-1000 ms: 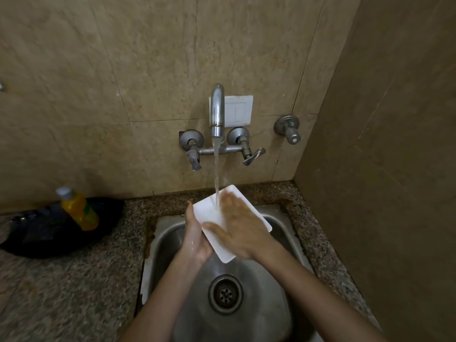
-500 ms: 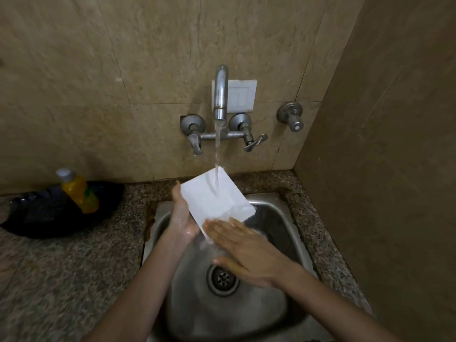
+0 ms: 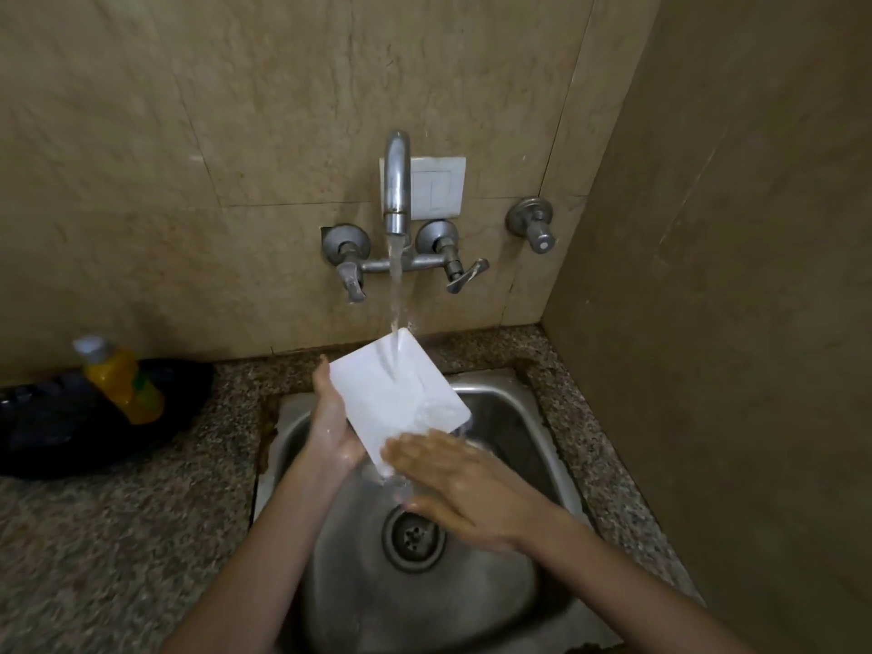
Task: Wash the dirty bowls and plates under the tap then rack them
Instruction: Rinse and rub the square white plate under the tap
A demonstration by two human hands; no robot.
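At the bench's (image 3: 132,535) far left edge, against the wall, a yellow bottle (image 3: 120,380) leans on a dark heap (image 3: 71,422), clear of the splash yet near enough to reach; likely soap. The sink (image 3: 516,410) is set into the bench's back right corner, and both hands work over its bowl so the runoff falls toward the drain (image 3: 414,535).

The left hand (image 3: 332,417) grips the plate (image 3: 396,398) by its left edge with the palm cupped beneath. Its fingers are hidden behind the plate, so I cannot tell how they lie. The plate, white and square, is tilted with its far corner raised under the tap (image 3: 395,181), so the stream strikes high and sheets down the face.

The right hand (image 3: 467,493) lies flat at the plate's near corner, its fingers (image 3: 415,457) straight, pressed together and wet, just where the water runs off. I judge this a rubbing pose. The step looks like rinsing, and no rack is in view.
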